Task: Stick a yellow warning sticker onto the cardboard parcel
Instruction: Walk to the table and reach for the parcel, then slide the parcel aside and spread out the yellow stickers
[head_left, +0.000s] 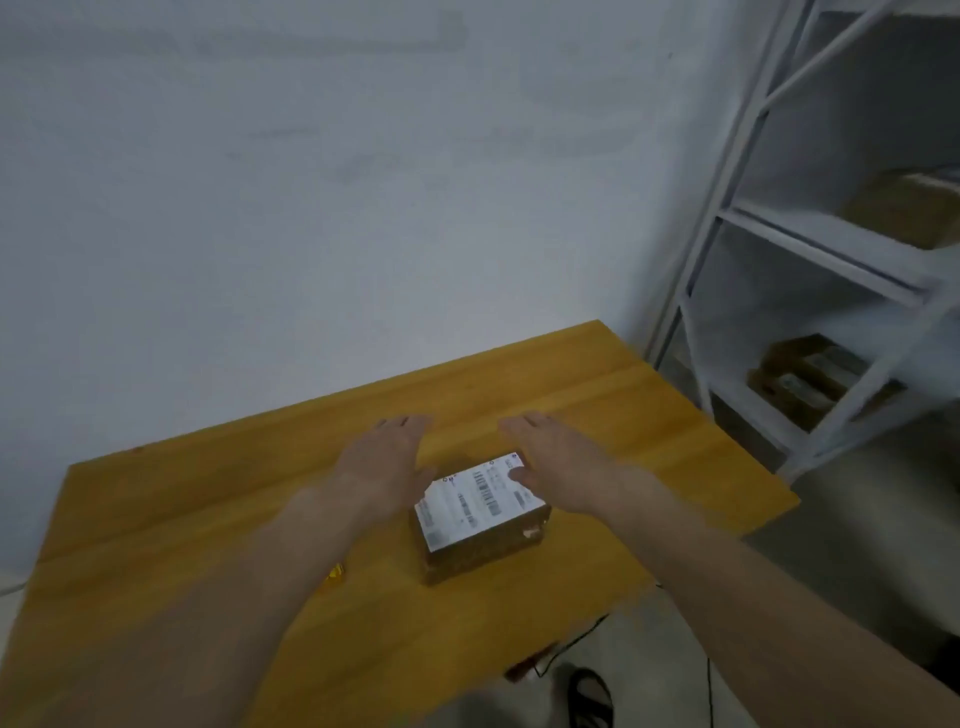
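A small brown cardboard parcel (480, 551) lies on the wooden table (218, 499), with a white shipping label (478, 501) covering its top. My left hand (387, 460) hovers flat over the parcel's far left corner, fingers stretched out and holding nothing. My right hand (556, 462) is spread over the far right corner, its thumb resting near the label's edge. A small yellow thing (335, 574), perhaps the sticker, peeks out from beside my left forearm; most of it is hidden.
A white wall stands behind the table. A white metal shelf rack (810, 249) with cardboard boxes (810, 379) is to the right. Cables and a dark shoe (589, 696) are on the floor past the table's near right edge.
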